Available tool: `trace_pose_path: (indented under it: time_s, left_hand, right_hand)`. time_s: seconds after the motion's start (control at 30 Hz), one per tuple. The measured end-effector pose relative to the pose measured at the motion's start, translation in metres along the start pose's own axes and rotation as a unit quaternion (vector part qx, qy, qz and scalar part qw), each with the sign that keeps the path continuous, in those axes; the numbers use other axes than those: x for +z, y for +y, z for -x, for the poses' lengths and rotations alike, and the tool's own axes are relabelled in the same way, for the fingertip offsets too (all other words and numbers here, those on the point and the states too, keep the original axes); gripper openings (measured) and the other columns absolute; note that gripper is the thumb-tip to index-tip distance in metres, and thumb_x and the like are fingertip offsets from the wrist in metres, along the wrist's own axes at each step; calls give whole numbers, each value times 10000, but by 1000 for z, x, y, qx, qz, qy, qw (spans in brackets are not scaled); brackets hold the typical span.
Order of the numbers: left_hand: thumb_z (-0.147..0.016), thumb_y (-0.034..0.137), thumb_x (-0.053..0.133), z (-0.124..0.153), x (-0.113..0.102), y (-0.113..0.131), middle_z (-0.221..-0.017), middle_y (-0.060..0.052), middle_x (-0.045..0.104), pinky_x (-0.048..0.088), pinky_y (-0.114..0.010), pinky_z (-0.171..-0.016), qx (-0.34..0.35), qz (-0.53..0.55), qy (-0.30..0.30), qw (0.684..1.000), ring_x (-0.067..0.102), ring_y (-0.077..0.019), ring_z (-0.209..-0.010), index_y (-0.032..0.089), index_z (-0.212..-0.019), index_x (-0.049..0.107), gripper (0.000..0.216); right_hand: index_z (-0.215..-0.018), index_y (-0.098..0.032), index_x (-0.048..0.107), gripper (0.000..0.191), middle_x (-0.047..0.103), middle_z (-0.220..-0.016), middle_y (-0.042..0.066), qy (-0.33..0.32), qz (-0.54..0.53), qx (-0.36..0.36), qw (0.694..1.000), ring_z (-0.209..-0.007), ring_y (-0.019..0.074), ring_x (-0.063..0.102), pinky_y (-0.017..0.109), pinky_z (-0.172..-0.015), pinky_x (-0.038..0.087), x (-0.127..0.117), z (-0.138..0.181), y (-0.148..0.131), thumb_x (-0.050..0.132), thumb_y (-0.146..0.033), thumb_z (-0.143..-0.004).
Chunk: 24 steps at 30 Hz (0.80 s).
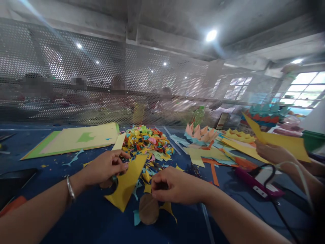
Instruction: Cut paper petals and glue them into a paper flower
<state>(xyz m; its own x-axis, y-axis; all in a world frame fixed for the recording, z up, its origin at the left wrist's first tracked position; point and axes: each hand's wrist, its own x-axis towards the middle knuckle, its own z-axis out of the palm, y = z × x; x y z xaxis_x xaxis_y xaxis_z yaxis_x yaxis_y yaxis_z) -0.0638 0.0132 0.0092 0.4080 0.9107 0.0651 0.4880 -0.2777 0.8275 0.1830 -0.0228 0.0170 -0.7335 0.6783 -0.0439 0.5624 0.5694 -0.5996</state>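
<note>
A folded sheet of yellow paper (128, 183) stands tilted in front of me, its upper left edge between the thumb and forefinger of my left hand (109, 166). Below that hand sit a dark rounded thing (114, 183) and part of a brown round piece, both mostly hidden. My right hand (175, 185) is curled closed right of the yellow sheet. Its thumb meets the upper edge of a flat brown disc (149, 210); what the fingers hold, if anything, is hidden. Yellow and light blue paper scraps (137, 217) lie around the disc.
Behind my hands is a heap of coloured paper scraps (147, 140). Stacked sheets (83, 137) lie left. Folded paper crowns (203, 133) stand to the right, near a purple power strip (259, 184) with cables. Another person's hand (274, 154) holds yellow paper. A perforated metal screen (101, 74) closes the back.
</note>
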Motion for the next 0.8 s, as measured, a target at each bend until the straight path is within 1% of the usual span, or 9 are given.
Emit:
trace_pose_path:
  time_s: [0.03, 0.1, 0.17, 0.2, 0.27, 0.37, 0.57, 0.63, 0.8]
  left_hand:
    - [-758, 385, 597, -1, 1, -3, -679, -37, 662, 433, -274, -607, 25, -62, 19, 998, 607, -196, -648, 193, -931, 664, 267]
    - [-772, 398, 572, -3, 2, -9, -779, -58, 653, 436, -315, -700, 63, -178, 87, 978, 597, -226, -753, 225, -849, 704, 231]
    - [-774, 408, 562, -5, 2, -16, -871, -75, 622, 424, -371, -805, 82, -276, 148, 946, 567, -261, -874, 241, -884, 712, 250]
    - [-775, 412, 556, -5, 2, -20, -916, -85, 608, 412, -399, -850, 85, -314, 162, 932, 546, -277, -931, 239, -925, 706, 274]
    - [-785, 413, 536, -6, 2, -25, -975, -104, 597, 400, -432, -891, 82, -371, 157, 912, 518, -293, -993, 214, -986, 689, 322]
    - [-817, 376, 490, -5, 1, -26, -1005, -109, 622, 397, -428, -904, 82, -423, 134, 892, 516, -284, -1006, 185, -996, 676, 321]
    - [-854, 292, 431, -4, -1, -13, -1170, -97, 605, 371, -437, -925, 41, -474, 170, 863, 473, -289, -1067, 147, -1135, 603, 360]
    - [-850, 277, 440, -5, 0, -13, -1193, -91, 594, 366, -429, -932, 33, -478, 169, 861, 463, -287, -1089, 153, -1160, 591, 366]
    - [-818, 325, 491, -11, 3, -28, -1271, -70, 548, 345, -447, -953, 6, -468, 155, 870, 423, -296, -1180, 255, -1174, 592, 376]
  right_hand:
    - [-720, -161, 615, 91, 549, -602, -35, 1, 1, 1, 1000, -514, 75, 435, 187, -476, 329, 0, 0, 0, 535, -155, -763]
    - [-722, -157, 618, 89, 548, -606, -35, -3, 0, 2, 1000, -519, 74, 438, 183, -481, 332, -1, 0, 0, 537, -154, -759]
    - [-726, -151, 619, 86, 543, -608, -35, -15, -2, 4, 1000, -522, 73, 437, 179, -481, 330, -1, 0, 0, 541, -167, -758]
    - [-732, -148, 620, 87, 542, -611, -33, -20, -3, 7, 1000, -523, 73, 438, 178, -480, 328, -2, -1, 1, 542, -176, -759]
    - [-745, -142, 622, 92, 549, -623, -28, -27, 0, 9, 1000, -531, 74, 444, 178, -486, 330, -1, -1, 1, 542, -184, -760]
    - [-758, -139, 623, 95, 564, -636, -22, -25, 12, 6, 1000, -539, 76, 454, 180, -497, 335, -1, -1, 1, 536, -176, -760]
    - [-749, -148, 619, 96, 542, -628, -28, -23, 24, 0, 999, -542, 72, 458, 175, -490, 329, 0, -1, 4, 528, -172, -765]
    - [-751, -150, 617, 95, 536, -623, -31, -23, 26, -1, 999, -539, 71, 455, 175, -488, 328, 1, -1, 5, 528, -177, -768]
    - [-748, -147, 617, 94, 532, -619, -32, -25, 25, -3, 999, -535, 71, 451, 178, -488, 326, 1, 0, 5, 543, -198, -774]
